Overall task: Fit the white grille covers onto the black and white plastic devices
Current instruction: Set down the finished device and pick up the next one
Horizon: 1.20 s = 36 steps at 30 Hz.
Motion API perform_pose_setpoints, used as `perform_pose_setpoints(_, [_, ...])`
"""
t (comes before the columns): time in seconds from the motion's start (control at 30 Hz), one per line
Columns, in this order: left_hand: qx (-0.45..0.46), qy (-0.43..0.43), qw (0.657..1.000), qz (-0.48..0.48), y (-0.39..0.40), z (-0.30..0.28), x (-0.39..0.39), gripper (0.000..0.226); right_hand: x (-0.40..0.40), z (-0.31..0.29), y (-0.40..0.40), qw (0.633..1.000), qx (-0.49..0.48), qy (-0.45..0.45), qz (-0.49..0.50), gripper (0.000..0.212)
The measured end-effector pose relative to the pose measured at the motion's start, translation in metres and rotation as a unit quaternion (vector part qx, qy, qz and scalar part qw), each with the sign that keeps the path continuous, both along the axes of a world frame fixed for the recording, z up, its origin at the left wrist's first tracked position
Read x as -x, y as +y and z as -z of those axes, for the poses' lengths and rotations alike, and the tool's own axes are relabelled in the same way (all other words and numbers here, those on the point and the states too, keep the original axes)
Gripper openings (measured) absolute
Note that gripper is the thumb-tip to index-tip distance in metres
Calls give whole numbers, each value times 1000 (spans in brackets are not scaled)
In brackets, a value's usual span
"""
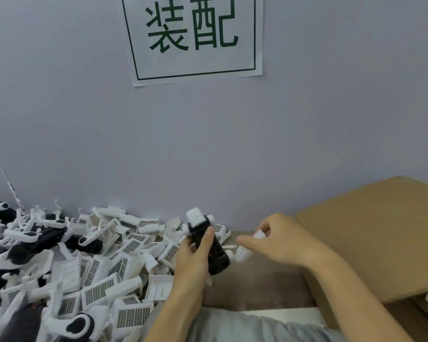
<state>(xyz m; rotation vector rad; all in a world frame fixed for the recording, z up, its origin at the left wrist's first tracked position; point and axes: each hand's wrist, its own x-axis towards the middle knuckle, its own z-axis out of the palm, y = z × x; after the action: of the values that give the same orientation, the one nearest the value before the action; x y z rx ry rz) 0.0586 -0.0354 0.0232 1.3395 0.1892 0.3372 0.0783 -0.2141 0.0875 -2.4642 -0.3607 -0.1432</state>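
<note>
On the bench (257,290), just right of the heap of white grille covers (114,275), the left hand (195,257) gripped a black and white device (208,245), its fingers wrapped round the black body. The right hand (277,239) pinched a small white piece (258,235) beside the device; whether it was a grille cover I could not tell. If it went on skewed, it would likely jam or slip free.
</note>
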Motion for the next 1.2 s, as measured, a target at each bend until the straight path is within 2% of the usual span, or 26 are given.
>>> perform_pose_setpoints(0.07, [-44,-13,998,40,-8,2,1,27,5,-2,9,1000,13,-1,-5,56])
perform_pose_setpoints(0.17, [-75,-36,991,105,-19,5,3,32,8,10,28,998,-48,-24,26,58])
perform_pose_setpoints(0.27, [-96,-56,986,127,-22,9,3,32,7,26,41,987,-142,-51,57,56])
perform_pose_setpoints(0.37, [-80,-64,989,104,-19,11,-1,38,6,31,43,986,-161,-33,-13,46])
perform_pose_setpoints(0.47, [-62,-65,992,83,-16,12,-3,39,3,31,41,986,-158,-32,-40,17])
perform_pose_setpoints(0.63, [-116,-71,987,81,-17,12,-1,26,4,37,47,983,-163,-83,-17,25])
perform_pose_setpoints(0.77, [-83,-87,992,29,-14,9,-1,21,4,47,56,975,-175,-136,6,25])
perform_pose_setpoints(0.83, [-39,-76,996,-9,-11,8,-3,18,3,50,56,979,-165,-110,-41,20])
perform_pose_setpoints(0.9, [4,-58,998,-11,-9,7,-3,19,1,51,55,969,-226,-45,-85,20])
perform_pose_setpoints(0.97, [-23,-67,997,-1,-9,7,-1,18,1,53,56,942,-324,24,-88,23])
perform_pose_setpoints(1.03, [-70,-85,994,7,-10,9,0,18,1,57,57,919,-384,57,-73,21])
perform_pose_setpoints(1.2, [-127,-109,986,-16,-9,9,-2,22,0,60,58,906,-418,54,-29,11])
